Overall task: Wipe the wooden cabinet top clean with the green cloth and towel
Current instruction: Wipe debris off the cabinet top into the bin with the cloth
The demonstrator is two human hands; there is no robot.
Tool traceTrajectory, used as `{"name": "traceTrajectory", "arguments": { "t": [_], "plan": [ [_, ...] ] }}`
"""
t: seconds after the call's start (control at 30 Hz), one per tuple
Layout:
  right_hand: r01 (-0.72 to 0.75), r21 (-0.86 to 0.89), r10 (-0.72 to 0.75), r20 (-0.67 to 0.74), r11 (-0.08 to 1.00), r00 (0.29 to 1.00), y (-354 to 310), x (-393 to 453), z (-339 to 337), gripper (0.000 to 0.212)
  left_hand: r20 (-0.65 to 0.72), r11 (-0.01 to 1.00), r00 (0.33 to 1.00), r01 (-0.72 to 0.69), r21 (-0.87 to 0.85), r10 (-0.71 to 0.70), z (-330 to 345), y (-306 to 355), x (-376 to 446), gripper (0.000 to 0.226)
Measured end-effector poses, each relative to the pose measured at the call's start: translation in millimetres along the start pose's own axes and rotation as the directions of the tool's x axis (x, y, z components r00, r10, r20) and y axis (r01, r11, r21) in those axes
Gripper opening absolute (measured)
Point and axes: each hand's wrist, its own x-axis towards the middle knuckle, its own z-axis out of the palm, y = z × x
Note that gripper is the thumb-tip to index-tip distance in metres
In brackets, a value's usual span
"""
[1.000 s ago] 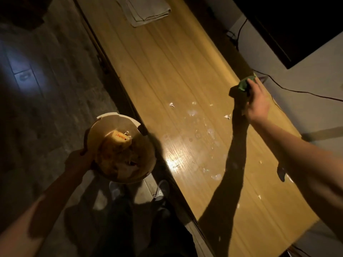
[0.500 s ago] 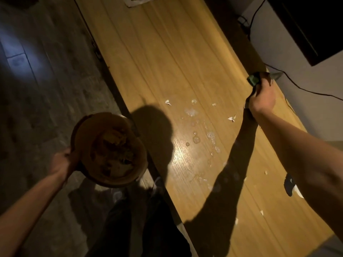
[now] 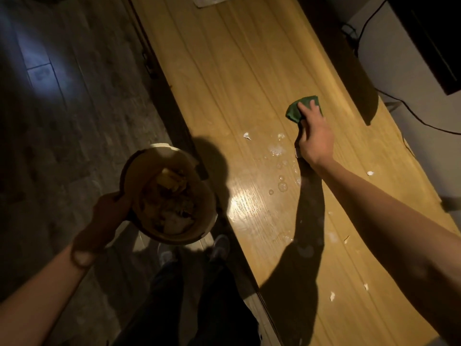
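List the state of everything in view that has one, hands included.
green cloth: bunched, pressed on cabinet top
cabinet top: dirty, droplets and white scraps
right hand: grips cloth
left hand: holds bin rim
bin: holds trash, off the cabinet
towel: lying at far end

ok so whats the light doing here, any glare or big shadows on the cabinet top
Head view: dim, warm light; a bright glare patch on the cabinet top near the front edge; the right arm's long dark shadow runs across the wood from under the right hand; the floor and the bin are murky.
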Motion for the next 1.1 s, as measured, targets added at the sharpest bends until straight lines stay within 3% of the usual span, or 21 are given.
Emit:
{"name": "traceTrajectory", "arguments": {
  "t": [0.1,0.2,0.27,0.4,0.57,0.67,0.77,0.83,0.9,1.1],
  "plan": [
    [0.073,0.016,-0.074,0.056,0.997,0.996,-25.9,-11.8,12.8,0.062,-0.025,0.998,1.000,0.009,0.059,-0.007,-3.7,6.8,-0.8,0.036],
    [0.141,0.019,-0.142,0.098,0.990,0.985,-51.3,-24.4,23.6,0.069,-0.038,0.997,0.999,0.007,0.076,-0.004,-6.0,9.6,2.3,0.063],
    [0.175,0.020,-0.176,0.123,0.984,0.977,-68.0,-33.7,31.2,0.070,-0.059,0.997,0.998,-0.013,0.076,0.018,-8.6,11.6,3.0,0.069],
    [0.238,0.050,-0.243,0.165,0.970,0.956,-103.6,-58.0,51.0,0.068,-0.078,0.991,0.992,-0.097,0.087,0.104,-8.6,12.6,2.8,0.041],
    [0.268,0.090,-0.280,0.164,0.959,0.946,-148.0,-91.6,77.3,0.070,-0.039,0.984,0.994,-0.096,0.149,0.103,-10.4,6.0,3.2,0.021],
    [0.240,0.145,-0.261,0.150,0.960,0.953,-171.7,-111.7,90.9,0.063,-0.060,0.975,0.989,-0.123,0.185,0.136,-14.0,3.0,-2.0,0.037],
    [0.243,0.196,-0.276,0.166,0.950,0.947,-191.7,-128.2,101.0,0.054,0.055,0.985,0.992,-0.119,0.127,0.113,-17.6,-2.9,-5.5,0.026],
    [0.281,0.231,-0.330,0.215,0.932,0.919,-205.9,-141.2,110.9,0.057,0.136,0.994,0.989,-0.076,0.076,0.065,-19.1,-7.9,-4.5,0.035],
    [0.263,0.293,-0.345,0.277,0.919,0.897,-219.3,-159.8,123.7,0.063,0.121,0.997,0.991,-0.062,0.041,0.056,-18.6,-8.7,-7.3,0.041],
    [0.146,0.367,-0.254,0.267,0.919,0.930,-232.4,-194.9,146.8,0.069,0.125,1.000,0.992,-0.022,0.006,0.021,-16.6,-9.7,-9.4,0.039]
  ]
}}
